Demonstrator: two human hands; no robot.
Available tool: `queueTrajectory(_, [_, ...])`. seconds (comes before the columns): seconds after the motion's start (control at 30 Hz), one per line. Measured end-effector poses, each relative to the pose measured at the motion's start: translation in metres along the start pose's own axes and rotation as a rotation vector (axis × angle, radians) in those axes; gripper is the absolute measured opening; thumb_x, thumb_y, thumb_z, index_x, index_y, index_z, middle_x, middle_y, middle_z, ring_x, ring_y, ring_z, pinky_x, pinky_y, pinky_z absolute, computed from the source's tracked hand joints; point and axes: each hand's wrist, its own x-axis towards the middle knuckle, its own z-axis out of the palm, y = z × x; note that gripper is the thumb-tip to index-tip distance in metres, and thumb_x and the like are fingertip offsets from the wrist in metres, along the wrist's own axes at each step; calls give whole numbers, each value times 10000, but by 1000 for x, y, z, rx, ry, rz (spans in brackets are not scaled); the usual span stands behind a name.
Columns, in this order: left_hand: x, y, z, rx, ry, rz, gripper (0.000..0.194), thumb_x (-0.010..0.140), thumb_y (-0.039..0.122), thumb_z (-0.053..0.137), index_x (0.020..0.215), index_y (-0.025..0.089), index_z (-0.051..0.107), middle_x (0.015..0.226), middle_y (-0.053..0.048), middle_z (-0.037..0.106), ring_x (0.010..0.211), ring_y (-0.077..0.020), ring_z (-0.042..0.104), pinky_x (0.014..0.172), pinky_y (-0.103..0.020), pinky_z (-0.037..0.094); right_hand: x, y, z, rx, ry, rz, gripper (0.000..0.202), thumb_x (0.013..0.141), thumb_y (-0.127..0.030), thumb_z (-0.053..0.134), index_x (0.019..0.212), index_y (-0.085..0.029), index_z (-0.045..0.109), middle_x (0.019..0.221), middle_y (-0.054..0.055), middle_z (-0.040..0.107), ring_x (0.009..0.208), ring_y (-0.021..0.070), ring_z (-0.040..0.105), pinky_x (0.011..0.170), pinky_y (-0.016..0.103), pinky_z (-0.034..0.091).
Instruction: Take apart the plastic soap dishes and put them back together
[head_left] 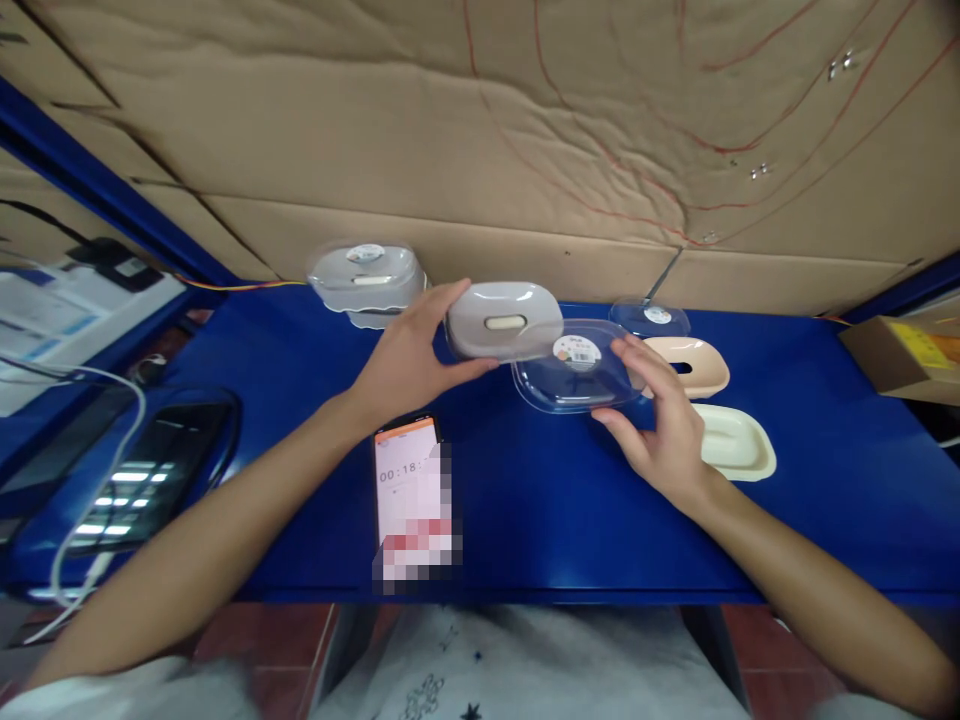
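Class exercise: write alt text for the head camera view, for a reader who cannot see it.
Left hand holds a grey soap dish above a blue table; right hand grips a clear lid. A phone lies nearby.
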Motion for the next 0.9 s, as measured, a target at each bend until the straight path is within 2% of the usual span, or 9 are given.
queueTrajectory(0.13, [-29,35,-1,-72,-53,33,930,855,535,899,1636,307,448,1610,-100,600,1455,-341,606,1245,-502,483,0,-6,-2,-11,39,-23,725,969,-271,810,1612,-307,476,1523,114,663,1493,353,571,1257,617,471])
queueTrajectory(0.27, [-47,50,6,-182,-89,24,1057,865,566,889,1717,345,304,1697,-98,508,1493,-345,577,1260,-498,477,-2,-15,-1,-42,-58,-31,687,1004,-325,764,1621,-342,465,1516,100,663,1467,367,591,1231,639,490])
queueTrajectory(0.4, [-53,53,11,-246,-85,30,1080,857,571,897,1723,346,292,1691,-108,514,1497,-354,573,1251,-516,488,-5,-22,-1,-71,-205,-44,720,1025,-410,721,1666,-375,394,1550,107,624,1475,393,570,1228,658,477])
queueTrajectory(0.47, [-54,54,12,-267,-77,32,1020,870,546,893,1704,343,341,1663,-109,546,1483,-349,584,1238,-520,502,-7,-23,0,-85,-263,-69,824,999,-490,743,1699,-370,326,1581,117,592,1501,416,532,1235,670,456])
queueTrajectory(0.53, [-54,55,11,-295,-80,41,939,887,511,887,1673,337,402,1627,-108,581,1456,-338,608,1226,-520,514,-9,-21,1,-112,-301,-87,887,993,-501,747,1722,-374,259,1602,124,566,1513,424,509,1233,669,446])
queueTrajectory(0.67, [-56,53,11,-339,-144,41,881,891,460,890,1637,318,443,1595,-122,599,1434,-334,624,1220,-531,516,-13,-15,2,-143,-280,-132,832,1043,-325,663,1733,-392,204,1535,125,604,1436,394,576,1166,624,488])
queueTrajectory(0.83, [-60,42,18,-355,-288,124,1126,800,493,961,1695,308,304,1737,-196,397,1587,-399,442,1263,-593,452,-20,-11,-2,-138,-264,-159,787,1012,-402,705,1694,-400,311,1480,103,651,1373,396,612,1124,609,483])
queueTrajectory(0.9, [-61,39,22,-358,-261,171,1071,835,423,947,1687,295,310,1739,-210,387,1594,-390,436,1265,-587,452,-22,-9,-4,-136,-269,-169,798,997,-413,734,1684,-387,329,1465,104,669,1367,387,621,1114,600,493])
